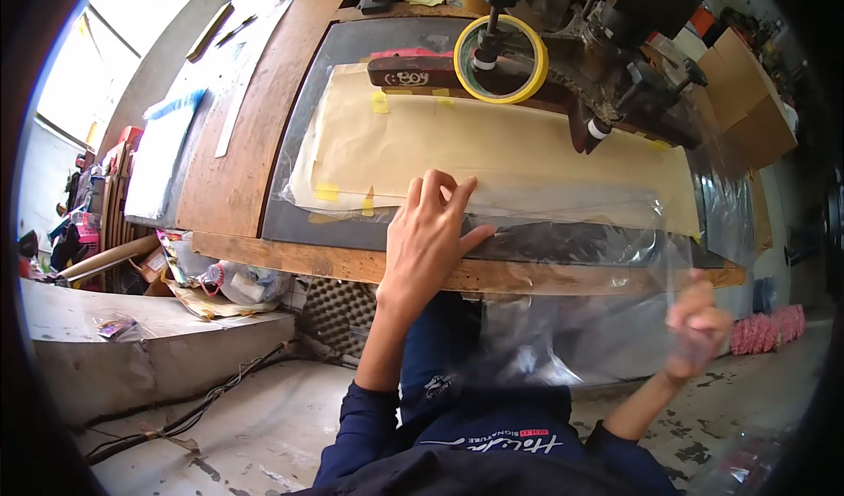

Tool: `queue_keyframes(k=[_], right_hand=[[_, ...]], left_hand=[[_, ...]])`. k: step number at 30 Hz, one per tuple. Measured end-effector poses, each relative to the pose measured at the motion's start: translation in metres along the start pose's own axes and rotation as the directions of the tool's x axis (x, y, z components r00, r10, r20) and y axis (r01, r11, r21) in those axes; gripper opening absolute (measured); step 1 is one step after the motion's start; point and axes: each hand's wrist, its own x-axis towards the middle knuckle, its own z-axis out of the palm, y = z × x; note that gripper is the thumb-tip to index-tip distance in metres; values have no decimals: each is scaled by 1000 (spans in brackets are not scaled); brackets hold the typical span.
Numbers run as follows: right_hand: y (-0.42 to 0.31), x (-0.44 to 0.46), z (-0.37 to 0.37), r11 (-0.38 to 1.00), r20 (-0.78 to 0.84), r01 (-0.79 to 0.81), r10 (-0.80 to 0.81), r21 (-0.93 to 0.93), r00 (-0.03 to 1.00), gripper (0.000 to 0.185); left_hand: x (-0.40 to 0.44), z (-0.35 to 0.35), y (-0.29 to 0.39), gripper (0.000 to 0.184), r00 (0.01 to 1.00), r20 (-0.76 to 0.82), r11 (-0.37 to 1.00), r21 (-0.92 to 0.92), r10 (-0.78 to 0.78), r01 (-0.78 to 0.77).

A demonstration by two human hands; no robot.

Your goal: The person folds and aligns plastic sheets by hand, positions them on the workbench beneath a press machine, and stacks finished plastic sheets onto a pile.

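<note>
Clear plastic sheet (615,243) lies over the front of the pale paper (536,149) and the dark board (303,229), its loose part hanging past the wooden bench edge (330,260) towards the lap. Left hand (426,228) on the front edge of the paper, palm down: fingers loosely bent, tips resting on the surface, thumb held well out to the side; no clench seen. Right hand (699,324) out beyond the bench edge, beside the plastic's right side, blurred; fingers curled in, but whether they pinch the film I cannot tell. Film looks very light, limp and slick, wrinkling readily, and probably clings to whatever it touches; a hard tug would likely crease or stretch it. Best hold, I judge: thumb and fingertip at the right-hand edge or a corner, other palm spread flat inland. Paper seems stiffer, though prone to creasing; press lightly.
</note>
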Motion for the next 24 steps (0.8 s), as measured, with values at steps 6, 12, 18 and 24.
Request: queue_keyframes(k=[6,12,18,24], right_hand=[[-18,-59,-165,975,-450,-70,-32,-209,893,11],[-32,-50,-272,962,-827,260,-75,88,558,12],[6,42,-81,975,-225,139,-176,-171,958,10],[50,75,99,921,524,204,0,-331,852,16]], left_hand=[[-7,8,2,46,999,-46,1000,14,8,-7],[-13,14,3,45,990,-142,1000,1,-26,26],[-14,19,8,41,979,-199,998,-53,-55,45],[-4,10,3,36,998,-62,979,-204,7,-20]])
